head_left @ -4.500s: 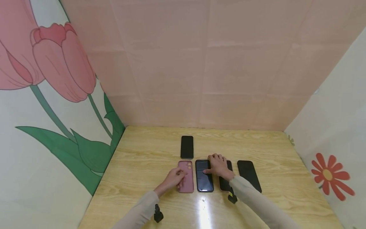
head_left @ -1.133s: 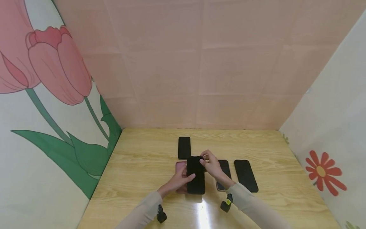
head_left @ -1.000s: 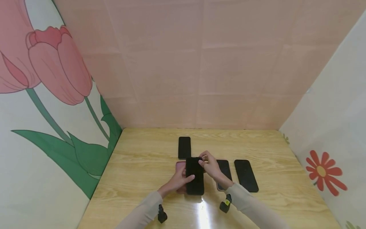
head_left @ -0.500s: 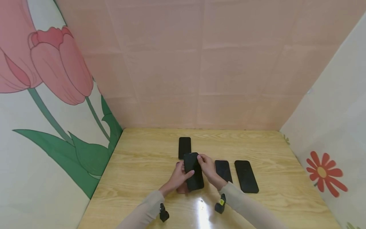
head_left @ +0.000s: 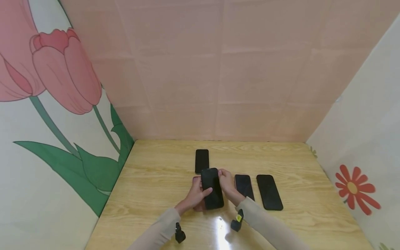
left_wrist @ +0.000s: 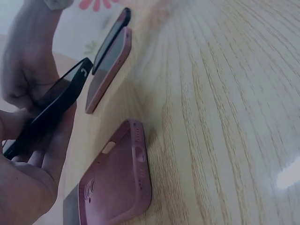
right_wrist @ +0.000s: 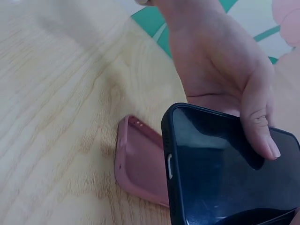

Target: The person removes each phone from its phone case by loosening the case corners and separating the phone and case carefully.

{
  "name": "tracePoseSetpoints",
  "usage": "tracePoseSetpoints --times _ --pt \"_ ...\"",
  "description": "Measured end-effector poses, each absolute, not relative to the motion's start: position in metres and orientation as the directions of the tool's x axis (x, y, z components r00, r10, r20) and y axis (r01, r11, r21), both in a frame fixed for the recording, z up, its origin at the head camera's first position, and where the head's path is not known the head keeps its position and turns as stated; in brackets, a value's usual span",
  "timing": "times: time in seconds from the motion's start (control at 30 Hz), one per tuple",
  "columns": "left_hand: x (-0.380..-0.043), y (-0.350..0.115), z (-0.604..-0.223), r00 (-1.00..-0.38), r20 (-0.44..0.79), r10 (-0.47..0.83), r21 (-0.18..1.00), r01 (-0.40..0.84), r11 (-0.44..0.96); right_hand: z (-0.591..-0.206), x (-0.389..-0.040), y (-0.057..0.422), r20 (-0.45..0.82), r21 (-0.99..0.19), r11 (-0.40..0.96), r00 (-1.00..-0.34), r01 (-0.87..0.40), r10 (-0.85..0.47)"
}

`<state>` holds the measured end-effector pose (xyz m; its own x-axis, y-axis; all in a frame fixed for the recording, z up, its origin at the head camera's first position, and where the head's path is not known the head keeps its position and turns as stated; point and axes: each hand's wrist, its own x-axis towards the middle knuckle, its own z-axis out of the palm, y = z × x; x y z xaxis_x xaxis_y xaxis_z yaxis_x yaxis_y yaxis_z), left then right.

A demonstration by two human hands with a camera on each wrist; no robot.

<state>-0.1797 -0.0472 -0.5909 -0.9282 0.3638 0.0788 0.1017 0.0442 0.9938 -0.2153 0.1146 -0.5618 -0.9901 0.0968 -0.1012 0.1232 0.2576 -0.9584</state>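
Above the pink case (left_wrist: pixel 112 178), the left hand (head_left: pixel 194 195) grips the black-cased phone (head_left: pixel 215 194), thumb on screen. The right hand (head_left: pixel 227 184), fingers curled, pinches its upper right edge.

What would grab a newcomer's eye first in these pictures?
Probably the huge pink painted tulips on the white left wall, then the red, yellow-centred flower on the white right wall. Next, low centre, the left hand and right hand hold a flat black-cased phone above a wood-grain table, near a hollow pink phone case.
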Motion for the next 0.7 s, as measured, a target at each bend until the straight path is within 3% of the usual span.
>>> tracePoseSetpoints --times 0.37,0.7 --pt "-0.176 -0.048 -0.580 -0.924 0.011 0.382 1.000 0.021 0.020 -0.563 -0.220 0.115 -0.217 -0.956 0.191 -0.975 0.223 0.055" --pt "-0.176 -0.050 -0.590 -0.905 0.068 0.421 0.997 0.044 -0.066 -0.566 -0.221 0.119 -0.277 -0.956 0.111 -0.960 0.273 -0.029"
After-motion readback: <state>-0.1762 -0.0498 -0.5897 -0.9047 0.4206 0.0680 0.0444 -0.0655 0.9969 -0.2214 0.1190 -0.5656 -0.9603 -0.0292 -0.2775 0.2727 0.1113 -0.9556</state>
